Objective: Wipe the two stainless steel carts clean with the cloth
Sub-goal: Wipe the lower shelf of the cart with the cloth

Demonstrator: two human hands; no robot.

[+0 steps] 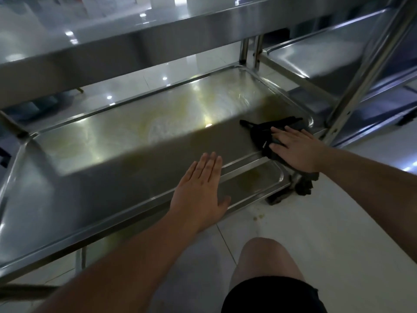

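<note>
The right hand (293,150) is pressing flat, fingers open, on the dark cloth (266,136); the left hand (200,188) is resting open on the cart shelf (112,141).

One camera only, worn on the person's head. It looks forward and steeply down, close over the near cart's middle shelf (117,141), with the second cart (334,57) at far right and floor (338,222) beneath.
</note>
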